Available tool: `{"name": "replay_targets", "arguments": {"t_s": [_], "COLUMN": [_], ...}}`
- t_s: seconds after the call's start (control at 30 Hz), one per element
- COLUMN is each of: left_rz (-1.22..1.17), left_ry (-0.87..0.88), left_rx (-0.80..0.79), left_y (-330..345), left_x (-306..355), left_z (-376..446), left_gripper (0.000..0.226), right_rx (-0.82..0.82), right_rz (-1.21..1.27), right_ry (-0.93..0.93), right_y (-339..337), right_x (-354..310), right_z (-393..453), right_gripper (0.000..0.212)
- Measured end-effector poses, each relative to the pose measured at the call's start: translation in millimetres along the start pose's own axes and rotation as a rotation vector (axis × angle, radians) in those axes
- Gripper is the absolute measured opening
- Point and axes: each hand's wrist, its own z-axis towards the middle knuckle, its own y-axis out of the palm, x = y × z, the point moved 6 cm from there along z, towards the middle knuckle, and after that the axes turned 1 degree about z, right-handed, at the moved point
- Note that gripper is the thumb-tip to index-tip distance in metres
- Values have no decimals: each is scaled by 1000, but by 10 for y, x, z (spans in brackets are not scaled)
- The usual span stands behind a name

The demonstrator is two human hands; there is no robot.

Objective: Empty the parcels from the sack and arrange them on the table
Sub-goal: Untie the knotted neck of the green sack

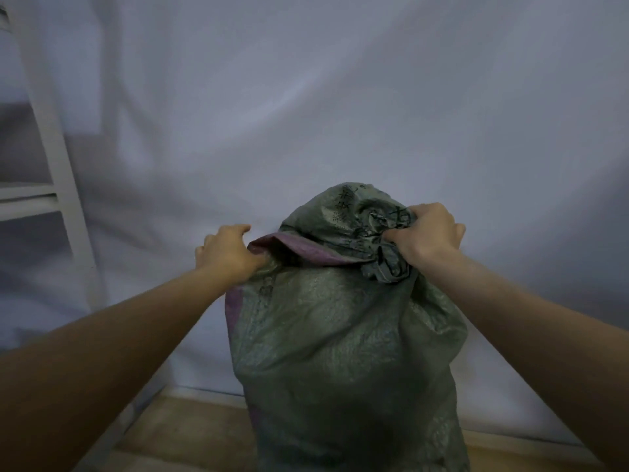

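A bulging green woven sack [340, 335] stands upright in front of me, with black printed characters near its top and a purple stripe along its folded rim. My left hand [228, 253] grips the sack's rim at its left corner. My right hand [427, 233] clutches the bunched fabric at the top right. The mouth of the sack is folded over, so whatever is inside is hidden. No parcels are in view.
A table covered in a pale grey-white cloth [306, 114] fills the space behind the sack. A white shelf frame [58, 172] stands at the left. Wooden floor [190, 434] shows at the bottom beside the sack.
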Motion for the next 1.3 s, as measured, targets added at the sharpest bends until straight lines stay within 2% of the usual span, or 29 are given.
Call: {"name": "replay_targets", "arguments": {"t_s": [0.07, 0.2, 0.33, 0.5, 0.63, 0.73, 0.83, 0.87, 0.93, 1.03, 1.1, 1.23, 1.3], "left_rz": [-32, -139, -402, -869, -1025, -998, -969, -993, -1065, -1173, -1149, -896, -815], "left_ry": [-60, -25, -92, -126, -59, -58, -205, -216, -146, -8, -2, -123, -126], "left_rx": [-93, -46, -10, -26, 80, 60, -143, -155, -73, 66, 74, -114, -93], "left_y": [161, 298, 339, 279, 17, 166, 480, 458, 196, -304, -341, 201, 237], "left_x": [-159, -219, -65, 418, 802, 792, 690, 742, 944, 1200, 1190, 796, 712], "left_z": [25, 61, 135, 391, 577, 515, 367, 348, 408, 436, 398, 159, 99], "left_gripper": [69, 13, 16, 13, 8, 9, 23, 24, 25, 11, 4, 11, 11], "right_rx": [40, 72, 106, 222, 376, 407, 307, 308, 388, 559, 596, 390, 348], "right_rz": [-44, -67, -101, -207, -157, -161, -252, -250, -212, -149, -131, -245, -307], "right_ry": [-63, -115, -189, -343, -459, -544, -579, -591, -626, -684, -728, -739, -718], "right_y": [-14, 28, 92, -35, -328, -358, -203, -221, -379, -641, -651, -308, -234], "right_x": [-26, -17, -7, -194, -309, -230, -102, -119, -273, -528, -539, -193, -72], "right_z": [-10, -14, -1, 134, 296, 221, 153, 164, 223, 303, 267, 81, 30], "right_gripper": [26, 20, 11, 20, 20, 25, 31, 31, 29, 27, 32, 39, 38]}}
